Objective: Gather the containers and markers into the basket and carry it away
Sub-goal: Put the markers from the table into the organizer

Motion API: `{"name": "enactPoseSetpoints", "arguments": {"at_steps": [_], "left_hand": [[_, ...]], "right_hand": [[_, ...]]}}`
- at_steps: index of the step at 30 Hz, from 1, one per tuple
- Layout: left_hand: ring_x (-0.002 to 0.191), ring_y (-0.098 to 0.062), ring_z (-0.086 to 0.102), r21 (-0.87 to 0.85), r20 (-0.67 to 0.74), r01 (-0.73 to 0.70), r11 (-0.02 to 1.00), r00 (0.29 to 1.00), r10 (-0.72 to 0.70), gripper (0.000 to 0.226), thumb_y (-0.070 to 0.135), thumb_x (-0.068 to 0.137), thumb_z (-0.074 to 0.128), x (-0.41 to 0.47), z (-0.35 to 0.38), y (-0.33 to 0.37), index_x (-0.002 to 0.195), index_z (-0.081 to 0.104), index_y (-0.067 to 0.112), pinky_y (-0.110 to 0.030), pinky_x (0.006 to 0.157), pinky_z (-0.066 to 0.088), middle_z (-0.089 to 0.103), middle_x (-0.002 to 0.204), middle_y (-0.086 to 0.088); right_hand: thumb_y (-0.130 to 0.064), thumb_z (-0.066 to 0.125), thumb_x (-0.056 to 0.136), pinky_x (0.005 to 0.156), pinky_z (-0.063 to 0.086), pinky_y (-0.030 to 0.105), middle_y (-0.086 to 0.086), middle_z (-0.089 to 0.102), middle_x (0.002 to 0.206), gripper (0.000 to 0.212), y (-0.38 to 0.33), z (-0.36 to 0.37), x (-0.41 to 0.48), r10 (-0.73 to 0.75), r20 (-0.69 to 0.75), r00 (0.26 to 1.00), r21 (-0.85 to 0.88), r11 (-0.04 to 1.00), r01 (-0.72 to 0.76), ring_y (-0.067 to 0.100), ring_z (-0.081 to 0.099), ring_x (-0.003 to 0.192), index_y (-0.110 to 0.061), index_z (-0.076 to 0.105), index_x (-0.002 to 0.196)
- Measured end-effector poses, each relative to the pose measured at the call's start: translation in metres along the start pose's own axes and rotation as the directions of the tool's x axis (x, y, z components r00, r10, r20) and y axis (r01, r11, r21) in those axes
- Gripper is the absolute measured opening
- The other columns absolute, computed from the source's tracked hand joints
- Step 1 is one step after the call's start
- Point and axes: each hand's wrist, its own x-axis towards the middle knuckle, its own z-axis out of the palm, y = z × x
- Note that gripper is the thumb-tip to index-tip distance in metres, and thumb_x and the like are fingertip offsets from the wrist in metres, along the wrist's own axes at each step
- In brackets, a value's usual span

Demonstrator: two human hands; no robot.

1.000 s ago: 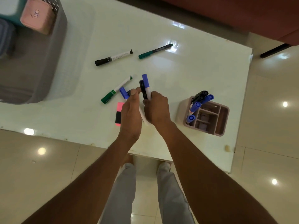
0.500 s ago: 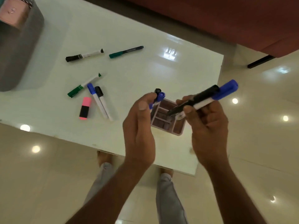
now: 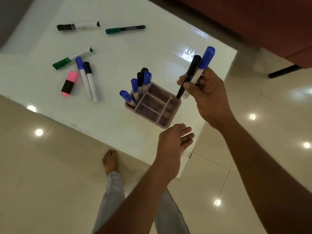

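Pink organizer [image 3: 175, 100] stands upright on the white worktop [image 3: 118, 48], near the front-right corner. Its left-end compartment holds the stored markers [image 3: 134, 85], 5 in all w/ caps up: 3 blue, 2 black.

Right hand [image 3: 209, 93] is above & just right of the organizer, fingers clamped on 2 markers held side by side: a held black marker [image 3: 190, 76] & a held blue marker [image 3: 206, 59]. Caps point up & away. Their lower ends sit by the organizer's right edge; can't tell if they touch it.

Left hand [image 3: 173, 142] is just in front of the organizer, over the worktop edge, fingers loose & apart, holding nothing.

Left of the organizer, loose on the worktop:
- A loose blue marker [image 3: 83, 76] & a dark-capped marker [image 3: 90, 82] lie touching along their length.
- A pink-black highlighter [image 3: 69, 83] is just beyond them.
- A green marker [image 3: 70, 59] lies angled, its cap end near the blue one's cap.

Further back-left, well apart from the organizer, a black marker [image 3: 77, 26] & a teal marker [image 3: 125, 29] lie roughly in line w/ a gap btwn them.

In front of the organizer, below the worktop edge: a bare foot [image 3: 109, 162], grey trouser legs [image 3: 111, 196], glossy tiled floor [image 3: 50, 166].
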Motion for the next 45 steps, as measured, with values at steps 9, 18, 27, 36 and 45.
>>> {"name": "enactPoseSetpoints", "arguments": {"at_steps": [9, 18, 27, 36, 45], "left_hand": [[0.114, -0.023, 0.064, -0.089, -0.053, -0.083, 0.993, 0.995, 0.079, 0.032, 0.028, 0.105, 0.039, 0.011, -0.012, 0.0, 0.133, 0.047, 0.014, -0.042, 0.104, 0.047, 0.063, 0.129, -0.007], [0.107, -0.023, 0.067, -0.004, -0.175, -0.038, 0.999, 0.984, 0.037, 0.034, 0.037, 0.102, 0.045, 0.021, -0.013, 0.007, 0.124, 0.054, 0.013, -0.041, 0.102, 0.05, 0.067, 0.122, -0.007], [0.103, -0.021, 0.063, 0.09, -0.383, -0.064, 0.994, 0.919, 0.094, 0.024, 0.041, 0.099, 0.047, 0.013, -0.01, 0.021, 0.091, 0.057, 0.021, -0.03, 0.085, 0.048, 0.066, 0.1, 0.005], [0.083, -0.009, 0.055, 0.299, -0.408, -0.169, 0.939, 0.867, 0.286, 0.021, 0.04, 0.101, 0.04, 0.009, -0.014, 0.024, 0.109, 0.052, 0.025, -0.021, 0.07, 0.035, 0.054, 0.101, 0.011], [0.097, -0.014, 0.054, 0.334, -0.405, -0.161, 0.929, 0.865, 0.295, 0.035, 0.038, 0.103, 0.037, 0.009, -0.015, 0.027, 0.125, 0.055, 0.017, -0.026, 0.08, 0.036, 0.058, 0.112, 0.003]], "right_hand": [[-0.001, 0.058, 0.093, 0.092, 0.053, 0.026, 0.004, 0.07, 0.11, 0.027, 0.016, 0.001, -0.005, 0.059, 0.148, 0.987, -0.11, 0.993, -0.043, 0.012, 0.067, 0.103, -0.006, 0.057, 0.119], [-0.011, 0.059, 0.094, 0.074, 0.04, 0.005, -0.035, 0.056, 0.076, 0.022, 0.041, 0.019, -0.02, -0.007, -0.048, 0.999, -0.333, 0.943, -0.009, -0.012, 0.055, 0.073, -0.014, 0.06, 0.116], [-0.02, 0.061, 0.093, 0.078, 0.048, 0.009, -0.003, 0.065, 0.106, 0.011, 0.014, 0.028, -0.051, 0.006, -0.29, 0.957, -0.21, 0.975, -0.07, 0.004, 0.062, 0.095, -0.02, 0.06, 0.104], [-0.028, 0.072, 0.084, 0.072, 0.047, 0.012, -0.006, 0.062, 0.093, 0.025, 0.002, 0.052, -0.076, -0.175, -0.398, 0.901, -0.382, 0.924, 0.01, 0.005, 0.059, 0.077, -0.013, 0.065, 0.103], [-0.021, 0.075, 0.083, 0.065, 0.045, 0.001, -0.01, 0.061, 0.09, 0.022, 0.009, 0.073, -0.056, -0.053, -0.446, 0.894, -0.237, 0.97, -0.061, -0.01, 0.057, 0.075, -0.02, 0.062, 0.101]]}}
